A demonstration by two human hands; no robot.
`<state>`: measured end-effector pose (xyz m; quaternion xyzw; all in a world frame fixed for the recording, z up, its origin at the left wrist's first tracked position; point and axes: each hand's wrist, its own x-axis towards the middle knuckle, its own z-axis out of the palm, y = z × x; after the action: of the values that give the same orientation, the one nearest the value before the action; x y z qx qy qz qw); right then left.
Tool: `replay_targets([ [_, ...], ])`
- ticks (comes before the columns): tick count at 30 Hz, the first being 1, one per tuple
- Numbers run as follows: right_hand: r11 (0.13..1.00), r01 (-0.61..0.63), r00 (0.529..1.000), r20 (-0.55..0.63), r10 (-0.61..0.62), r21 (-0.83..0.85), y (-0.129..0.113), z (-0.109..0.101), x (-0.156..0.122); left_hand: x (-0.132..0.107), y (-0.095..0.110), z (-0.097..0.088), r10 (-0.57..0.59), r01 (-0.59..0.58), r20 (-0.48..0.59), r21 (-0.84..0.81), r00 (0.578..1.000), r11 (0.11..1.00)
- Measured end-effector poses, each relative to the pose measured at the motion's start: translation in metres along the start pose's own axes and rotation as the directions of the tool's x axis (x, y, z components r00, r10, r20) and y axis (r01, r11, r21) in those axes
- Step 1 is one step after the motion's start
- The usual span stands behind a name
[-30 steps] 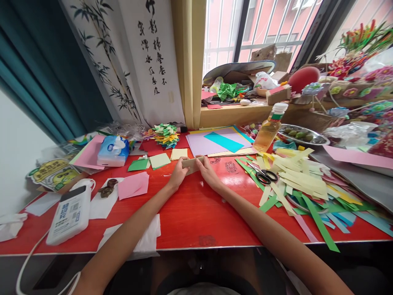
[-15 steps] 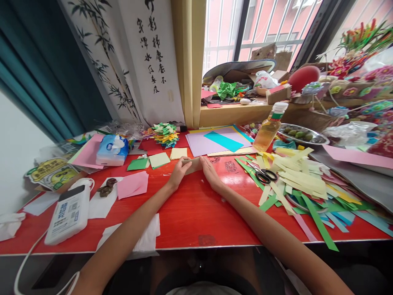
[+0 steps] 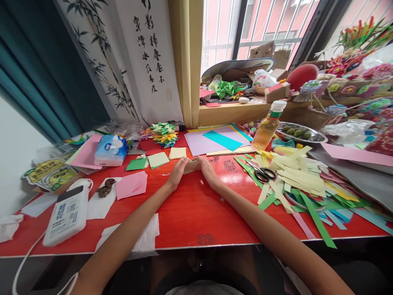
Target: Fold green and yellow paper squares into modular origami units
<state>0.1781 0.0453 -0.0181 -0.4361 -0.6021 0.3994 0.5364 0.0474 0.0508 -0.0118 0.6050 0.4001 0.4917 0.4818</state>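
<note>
Near the middle of the red table, my left hand (image 3: 177,174) and my right hand (image 3: 209,173) grip opposite ends of a small piece of pale tan paper (image 3: 192,166). Its lower face is in shadow, and the fingers cover both its ends. Just beyond lie small cream paper squares (image 3: 178,153) and a cream-topped stack (image 3: 159,160) with green under it. A green paper square (image 3: 136,164) is to their left. Behind my hands is a lilac sheet (image 3: 196,144) with a blue paper strip (image 3: 222,140) across it.
Black-handled scissors (image 3: 264,175) lie right of my hands, beside a heap of paper strips (image 3: 299,174). A bottle (image 3: 266,129) stands behind them. To the left are pink paper (image 3: 132,185), a tissue pack (image 3: 110,150) and a white device (image 3: 67,215) with a cable. A folded-paper model (image 3: 166,134) stands at the back.
The view has shifted slightly. Both hands still hold the tan paper in nearly the same place, with its visible face tipped a little differently.
</note>
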Motion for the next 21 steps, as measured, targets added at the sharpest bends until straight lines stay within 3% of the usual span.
replay_targets([
  [8, 1.000, -0.011, 0.999, -0.036, 0.011, 0.006, 0.0038, 0.0014, 0.0010, 0.0015, -0.0031, -0.0015, -0.012, 0.012, 0.013, 0.009, 1.000, 1.000],
  [17, 1.000, -0.029, 0.998, -0.060, 0.029, 0.002, 0.0074, 0.0009, 0.0014, 0.0017, -0.0065, -0.0029, 0.007, -0.010, 0.101, 0.030, 0.995, 0.999],
  [21, 0.999, -0.038, 0.997, -0.064, 0.038, 0.002, 0.0055, 0.0009, 0.0003, 0.0024, -0.0079, -0.0025, 0.043, -0.046, 0.046, 0.064, 0.998, 0.997],
])
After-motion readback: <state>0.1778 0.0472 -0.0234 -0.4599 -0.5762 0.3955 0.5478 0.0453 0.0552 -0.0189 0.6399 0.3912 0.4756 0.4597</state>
